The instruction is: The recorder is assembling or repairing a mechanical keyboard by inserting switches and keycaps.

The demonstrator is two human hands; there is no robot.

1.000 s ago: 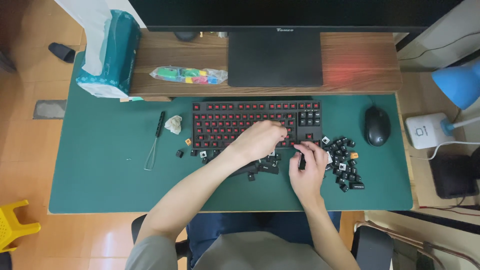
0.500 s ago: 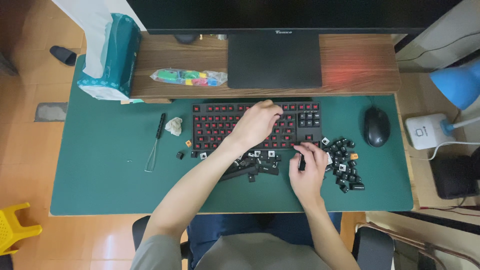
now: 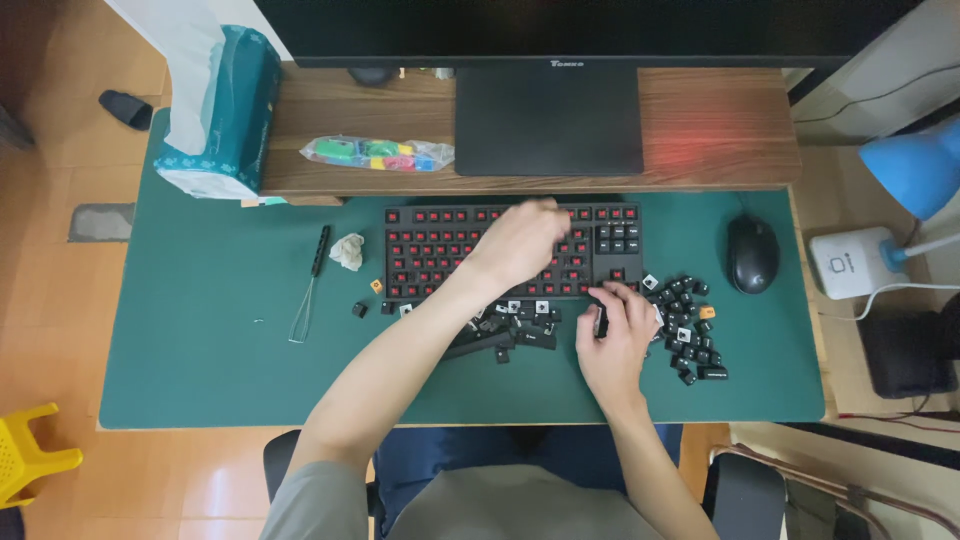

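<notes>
keycap puller on green mat, far left | left hand over keyboard, fingers curled on top row, grip unclear | right hand pinching 1 black keycap | loose keycaps | mouse

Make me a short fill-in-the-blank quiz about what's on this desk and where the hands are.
1. The left hand is over the black ____, whose switches are red.
2. The right hand rests among loose black ____ on the green mat.
3. Right of the keyboard sits a black ____.

Missing words: keyboard; keycaps; mouse.
</notes>
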